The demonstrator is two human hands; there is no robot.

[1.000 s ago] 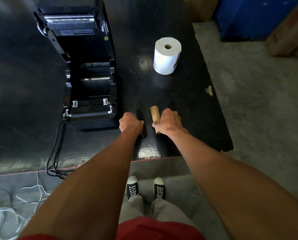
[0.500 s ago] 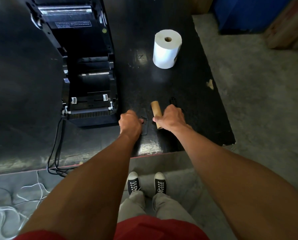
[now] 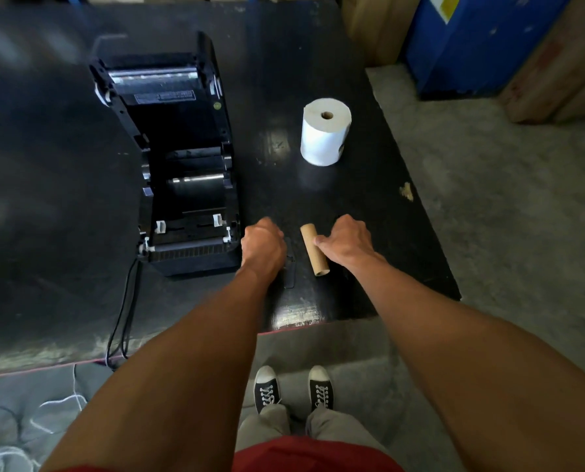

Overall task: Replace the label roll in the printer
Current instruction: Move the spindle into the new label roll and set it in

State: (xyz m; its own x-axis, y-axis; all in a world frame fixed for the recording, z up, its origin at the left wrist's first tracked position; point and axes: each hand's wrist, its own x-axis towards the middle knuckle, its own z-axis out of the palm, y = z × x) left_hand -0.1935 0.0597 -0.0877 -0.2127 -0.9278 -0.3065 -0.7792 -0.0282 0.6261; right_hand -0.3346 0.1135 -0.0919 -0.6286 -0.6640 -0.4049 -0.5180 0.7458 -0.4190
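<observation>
The black label printer (image 3: 182, 185) stands on the dark table (image 3: 352, 206) with its lid swung up and its roll bay bare. A full white label roll (image 3: 323, 137) stands on end to the right of it. A bare brown cardboard core (image 3: 313, 250) lies on the table near the front edge. My right hand (image 3: 347, 240) rests just right of the core, thumb tip touching it, fingers loosely curled down. My left hand (image 3: 262, 247) is curled, knuckles up, over the top of a flat black holder piece (image 3: 290, 270) lying left of the core; its grip is hidden.
The printer's black cables (image 3: 121, 318) hang over the table's front edge. A blue bin (image 3: 481, 42) and brown cardboard (image 3: 556, 69) stand on the concrete floor at the back right. My shoes (image 3: 293, 390) are below the table's edge.
My right hand has let go of the core, which now lies on the table beside it. The black piece has gone from held in my left hand to lying flat.
</observation>
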